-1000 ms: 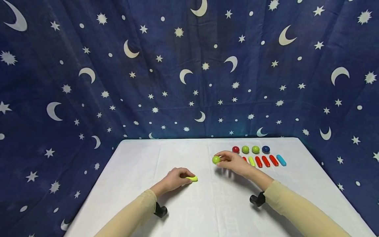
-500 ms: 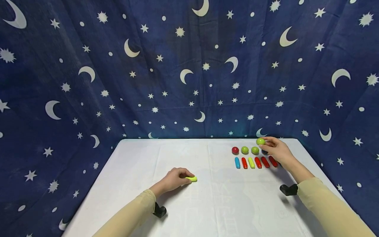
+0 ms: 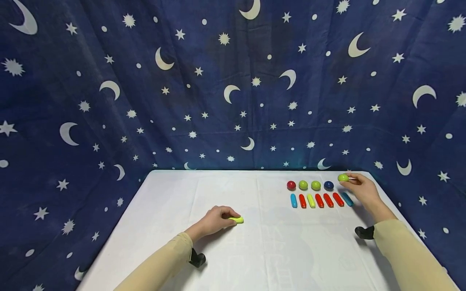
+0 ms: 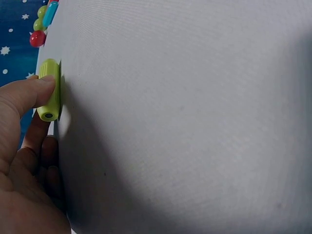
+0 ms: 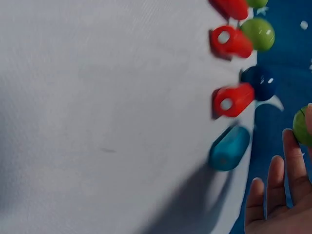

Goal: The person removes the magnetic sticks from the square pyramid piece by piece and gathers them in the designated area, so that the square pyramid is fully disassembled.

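My left hand (image 3: 214, 221) pinches a short yellow rod (image 3: 238, 220) between thumb and fingers, close over the middle of the table. In the left wrist view, the rod (image 4: 48, 106) has ridged sides and a dark round spot in its end. At the back right, my right hand (image 3: 364, 193) holds a green ball (image 3: 342, 178) by its fingertips, right of a dark blue ball (image 3: 329, 186) and behind a blue rod (image 3: 347, 199). The right wrist view shows this held green ball (image 5: 300, 127) cut by the frame edge, the other fingers spread below it.
A row of balls runs along the back right, with a red ball (image 3: 291, 185) and green balls (image 3: 303, 185) left of the dark blue one. In front lie several rods: blue (image 3: 293, 201), red (image 3: 302, 201) and yellow (image 3: 311, 201). A star-patterned cloth (image 3: 204, 89) hangs behind the white table (image 3: 174, 190).
My right hand has carried the green ball rightward from mid-table, over the dark blue ball, to the row's right end, and lowered slightly. My left hand and its yellow rod have stayed put.
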The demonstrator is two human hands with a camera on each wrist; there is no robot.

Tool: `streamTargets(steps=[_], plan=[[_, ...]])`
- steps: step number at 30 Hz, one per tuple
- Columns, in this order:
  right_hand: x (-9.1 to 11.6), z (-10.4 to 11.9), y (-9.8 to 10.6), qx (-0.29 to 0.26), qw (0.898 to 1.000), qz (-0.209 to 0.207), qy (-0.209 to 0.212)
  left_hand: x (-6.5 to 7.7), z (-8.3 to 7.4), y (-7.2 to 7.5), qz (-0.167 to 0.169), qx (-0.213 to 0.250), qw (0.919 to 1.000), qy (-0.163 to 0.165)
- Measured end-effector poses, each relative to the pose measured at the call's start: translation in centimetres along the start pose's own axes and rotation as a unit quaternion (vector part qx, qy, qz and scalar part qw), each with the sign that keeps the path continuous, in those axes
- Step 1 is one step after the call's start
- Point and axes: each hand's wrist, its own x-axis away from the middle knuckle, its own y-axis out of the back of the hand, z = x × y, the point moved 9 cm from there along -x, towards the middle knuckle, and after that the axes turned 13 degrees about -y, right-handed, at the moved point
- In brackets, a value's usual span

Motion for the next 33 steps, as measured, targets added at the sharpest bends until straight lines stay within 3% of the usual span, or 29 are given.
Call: streamTargets(steps=[8, 19, 33], plan=[[-1.1, -2.1, -0.3, 0.007, 0.999, -0.009, -0.044, 0.1, -0.2, -0.1, -0.001, 0.008, 1.0000, 0.004], [-2.0, -2.6, -0.9, 0.050, 0.997, -0.004, -0.055, 0.0, 0.4, 0.0, 0.001, 0.003, 1.0000, 0.006], [-2.4, -3.1, -1.3, 0.041, 0.996, -0.001, -0.085, -0.1, 0.4, -0.1, 0.002, 0.002, 1.0000, 0.004]])
